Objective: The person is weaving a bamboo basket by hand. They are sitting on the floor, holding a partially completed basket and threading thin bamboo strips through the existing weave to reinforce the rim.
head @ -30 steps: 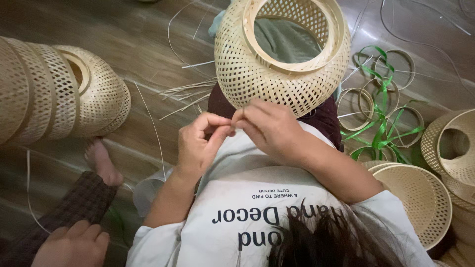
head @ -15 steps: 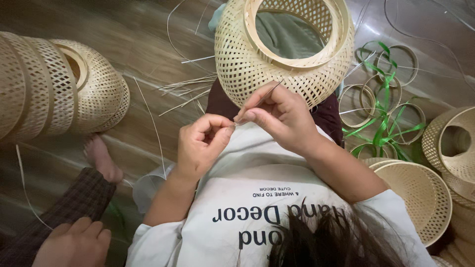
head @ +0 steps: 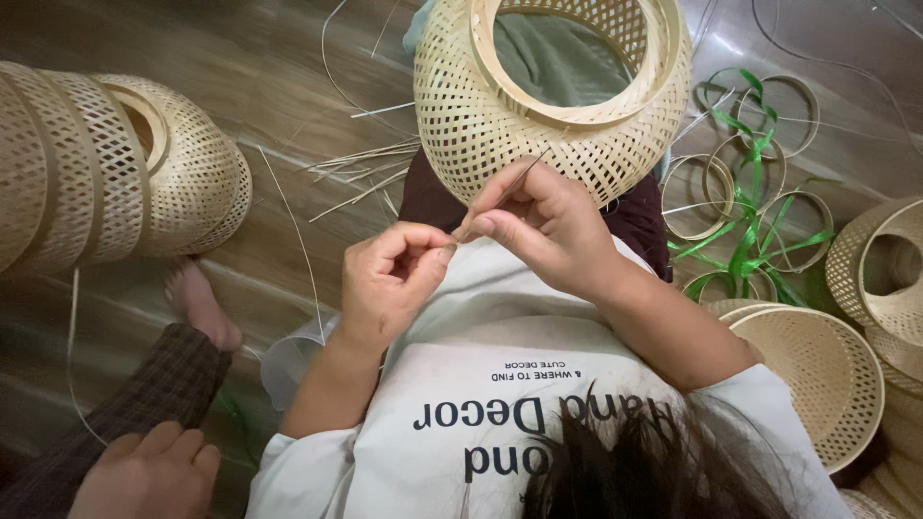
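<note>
A woven bamboo lampshade-shaped basket (head: 500, 125) rests on my lap with its open ring facing up. A thin bamboo strip (head: 505, 192) runs from the basket's lower edge down to my fingers. My right hand (head: 548, 226) pinches the strip just under the basket. My left hand (head: 394, 279) pinches the strip's lower end, thumb and fingertips pressed together, a little left of and below the right hand. My white printed shirt (head: 500, 384) fills the lower middle of the view.
A stack of woven baskets (head: 106, 173) lies on its side at the left. More baskets (head: 817, 375) sit at the right, beside bamboo rings tied with green ribbon (head: 740, 221). Loose strips (head: 365, 173) lie on the wooden floor. Another person's hand (head: 144, 471) and bare foot (head: 202, 303) are at bottom left.
My right hand has risen toward the basket's edge, drawing the strip taut away from my left hand. The basket has shifted slightly upward in view.
</note>
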